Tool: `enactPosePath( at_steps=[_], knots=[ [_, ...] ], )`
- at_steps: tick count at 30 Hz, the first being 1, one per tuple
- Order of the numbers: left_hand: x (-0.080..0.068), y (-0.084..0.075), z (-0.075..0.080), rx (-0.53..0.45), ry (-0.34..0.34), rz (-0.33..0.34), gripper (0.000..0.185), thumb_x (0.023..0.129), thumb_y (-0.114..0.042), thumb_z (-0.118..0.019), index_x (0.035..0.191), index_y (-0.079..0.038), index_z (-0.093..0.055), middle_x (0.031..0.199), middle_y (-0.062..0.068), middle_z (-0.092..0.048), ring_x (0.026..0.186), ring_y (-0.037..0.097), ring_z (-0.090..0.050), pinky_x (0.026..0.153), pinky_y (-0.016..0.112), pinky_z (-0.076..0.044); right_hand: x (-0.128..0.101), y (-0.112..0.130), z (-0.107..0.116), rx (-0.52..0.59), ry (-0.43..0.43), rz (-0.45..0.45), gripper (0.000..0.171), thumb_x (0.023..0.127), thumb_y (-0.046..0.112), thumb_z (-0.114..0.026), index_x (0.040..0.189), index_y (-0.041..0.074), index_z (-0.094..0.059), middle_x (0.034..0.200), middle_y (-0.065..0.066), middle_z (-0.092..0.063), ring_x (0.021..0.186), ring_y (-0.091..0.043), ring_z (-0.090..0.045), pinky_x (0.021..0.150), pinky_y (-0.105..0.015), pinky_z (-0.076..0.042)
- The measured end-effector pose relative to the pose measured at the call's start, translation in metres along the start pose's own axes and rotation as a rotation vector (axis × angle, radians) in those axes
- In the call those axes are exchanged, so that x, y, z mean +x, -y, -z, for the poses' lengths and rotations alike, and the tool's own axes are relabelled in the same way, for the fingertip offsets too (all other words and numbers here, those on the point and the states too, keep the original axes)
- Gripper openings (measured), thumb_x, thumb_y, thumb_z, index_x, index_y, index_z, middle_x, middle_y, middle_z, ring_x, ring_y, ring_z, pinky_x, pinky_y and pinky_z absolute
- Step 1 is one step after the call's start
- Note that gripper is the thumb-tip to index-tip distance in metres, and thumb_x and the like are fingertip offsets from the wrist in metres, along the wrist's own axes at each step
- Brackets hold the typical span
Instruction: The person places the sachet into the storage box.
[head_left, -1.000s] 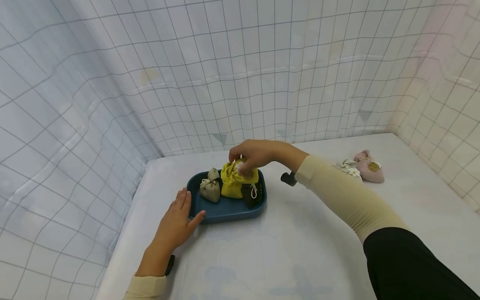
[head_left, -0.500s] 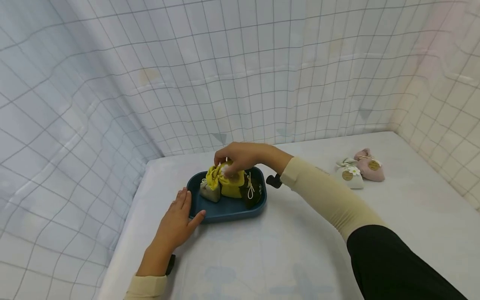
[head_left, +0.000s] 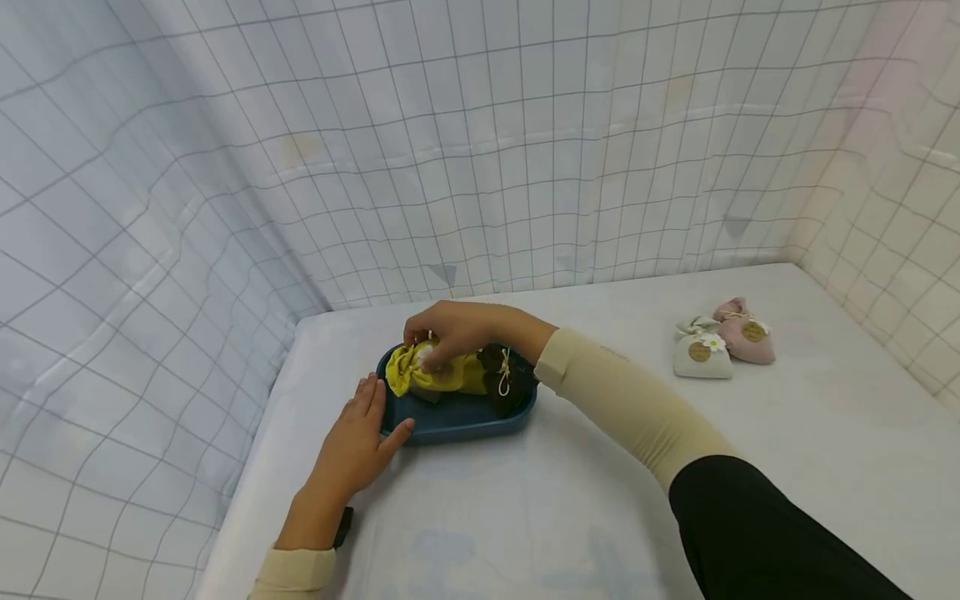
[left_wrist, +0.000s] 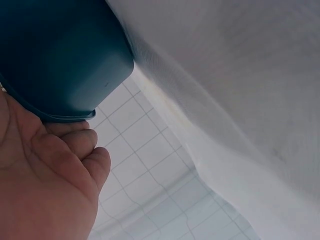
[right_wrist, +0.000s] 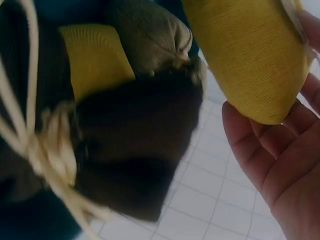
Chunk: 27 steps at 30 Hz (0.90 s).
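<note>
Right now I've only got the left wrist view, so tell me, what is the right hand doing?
Observer: The right hand is holding a yellow pouch over the tray.
Operator: Okay, and what sits at the tray's right end?
Observer: A dark pouch tied with a cream cord.
Operator: Are there any pouches outside the tray?
Observer: Yes, a white pouch and a pink pouch lie side by side on the table, off to the tray's right.
</note>
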<state>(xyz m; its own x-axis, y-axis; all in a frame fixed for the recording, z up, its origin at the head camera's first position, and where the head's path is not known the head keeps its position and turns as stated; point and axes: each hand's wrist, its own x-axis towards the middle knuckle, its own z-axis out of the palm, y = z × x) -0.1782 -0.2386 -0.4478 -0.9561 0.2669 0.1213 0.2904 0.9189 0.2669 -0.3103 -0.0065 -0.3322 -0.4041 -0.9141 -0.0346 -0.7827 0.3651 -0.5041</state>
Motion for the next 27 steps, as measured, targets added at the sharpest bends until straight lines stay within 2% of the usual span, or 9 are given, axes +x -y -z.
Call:
enactPosePath(
  at_steps=[10, 19, 24, 27],
  knots=[
    [0.001, -0.002, 0.001, 0.005, -0.002, -0.002, 0.095, 0.099, -0.064, -0.041, 0.153, 0.011, -0.018, 0.161, 0.026, -0.013, 0.148, 0.042, -0.015, 0.114, 0.058, -0.024, 0.016, -0.004, -0.020, 0.052, 0.023, -0.087, 0.036, 0.090, 0.028, -0.074, 0.121, 0.015, -0.061, 0.104, 0.003, -0.063, 0.093, -0.012, -0.058, 0.080, -0.023, -0.049],
    [0.001, -0.003, 0.003, 0.011, -0.007, 0.005, 0.096, 0.099, -0.064, -0.041, 0.152, 0.012, -0.020, 0.161, 0.027, -0.015, 0.147, 0.043, -0.018, 0.113, 0.058, -0.027, 0.021, -0.009, -0.029, 0.113, -0.009, -0.157, 0.046, 0.089, 0.028, -0.073, 0.128, 0.015, -0.053, 0.098, -0.001, -0.062, 0.086, -0.014, -0.058, 0.074, -0.023, -0.050],
    [0.000, -0.003, 0.003, 0.011, -0.018, -0.001, 0.092, 0.100, -0.062, -0.043, 0.152, 0.012, -0.024, 0.160, 0.027, -0.017, 0.146, 0.044, -0.019, 0.112, 0.059, -0.029, 0.023, -0.011, -0.035, 0.127, -0.016, -0.163, 0.051, 0.088, 0.029, -0.073, 0.131, 0.013, -0.052, 0.097, -0.002, -0.061, 0.084, -0.014, -0.057, 0.072, -0.024, -0.048],
    [-0.001, -0.003, 0.003, 0.007, -0.025, -0.004, 0.090, 0.100, -0.061, -0.044, 0.152, 0.011, -0.024, 0.160, 0.027, -0.017, 0.146, 0.044, -0.019, 0.111, 0.059, -0.030, 0.025, -0.014, -0.039, 0.126, -0.019, -0.142, 0.046, 0.088, 0.030, -0.074, 0.127, 0.014, -0.055, 0.097, -0.001, -0.061, 0.084, -0.013, -0.056, 0.072, -0.024, -0.048]
  ],
)
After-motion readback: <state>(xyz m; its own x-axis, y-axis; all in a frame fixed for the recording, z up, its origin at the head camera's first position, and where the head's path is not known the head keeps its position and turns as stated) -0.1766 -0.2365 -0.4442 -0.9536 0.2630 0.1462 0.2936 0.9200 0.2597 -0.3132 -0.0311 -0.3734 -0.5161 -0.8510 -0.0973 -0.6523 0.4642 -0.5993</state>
